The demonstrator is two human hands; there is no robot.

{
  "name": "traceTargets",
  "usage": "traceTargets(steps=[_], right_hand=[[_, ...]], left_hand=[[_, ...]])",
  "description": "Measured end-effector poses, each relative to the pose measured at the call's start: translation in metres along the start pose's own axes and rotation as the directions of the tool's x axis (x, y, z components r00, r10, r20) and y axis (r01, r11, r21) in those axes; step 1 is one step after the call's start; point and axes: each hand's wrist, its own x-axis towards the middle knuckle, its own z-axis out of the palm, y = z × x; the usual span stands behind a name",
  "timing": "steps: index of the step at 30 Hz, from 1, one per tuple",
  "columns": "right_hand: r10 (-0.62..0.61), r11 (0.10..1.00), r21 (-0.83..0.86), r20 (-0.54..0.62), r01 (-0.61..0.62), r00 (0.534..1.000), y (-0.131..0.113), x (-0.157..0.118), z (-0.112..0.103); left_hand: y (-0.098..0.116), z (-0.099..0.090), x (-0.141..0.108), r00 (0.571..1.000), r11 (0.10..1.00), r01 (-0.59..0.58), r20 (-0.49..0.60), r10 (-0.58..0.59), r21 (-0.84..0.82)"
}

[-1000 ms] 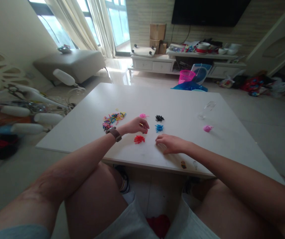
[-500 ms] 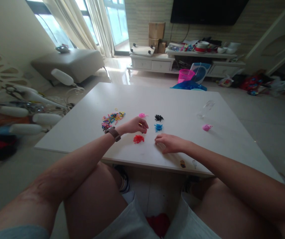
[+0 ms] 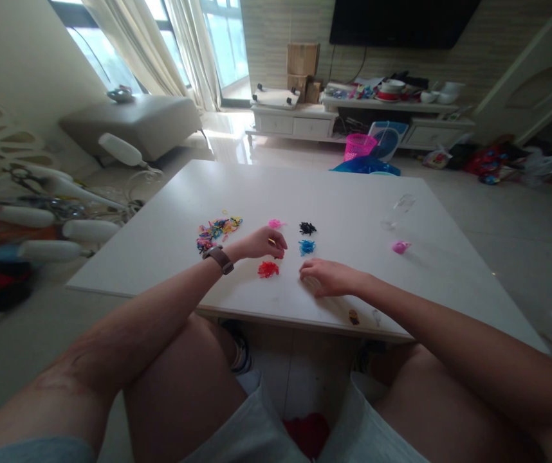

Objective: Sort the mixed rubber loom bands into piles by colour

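Living room around one smooth white table, places by a clock face centred on the blue heap, twelve at the far edge: one flat black television toward one, three brown cardboard boxes at twelve, one pink mesh basket at one, one padded grey ottoman at ten. On the table, five heaps of small, thin, rubbery-looking loops, four single-coloured, one mixed: besides the blue, black heap at twelve, pink heap at ten, red heap at eight, wider multicoloured heap just past nine, with one yellow loop beside its far side. At nine, left hand with one brown-strapped watch: grip narrow, fingers curled over one red bit; pinched or merely touched, cannot tell. Near five, right hand arched low over the table, small gap between thumb and fingers; holding something or not, cannot tell. At three, well apart, one rounded pink lump; at two, one transparent object; at five, by the near edge, one small brown-and-gold piece.
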Motion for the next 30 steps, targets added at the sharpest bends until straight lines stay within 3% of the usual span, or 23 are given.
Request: traceTargets(steps=[30], right_hand=[[0.006,1.000,0.010,0.012,-0.006,1.000,-0.0020,0.0002,-0.0013]], left_hand=[[0.0010,-0.0008,-0.0008,1.000,1.000,0.009,0.005,-0.010,0.019]])
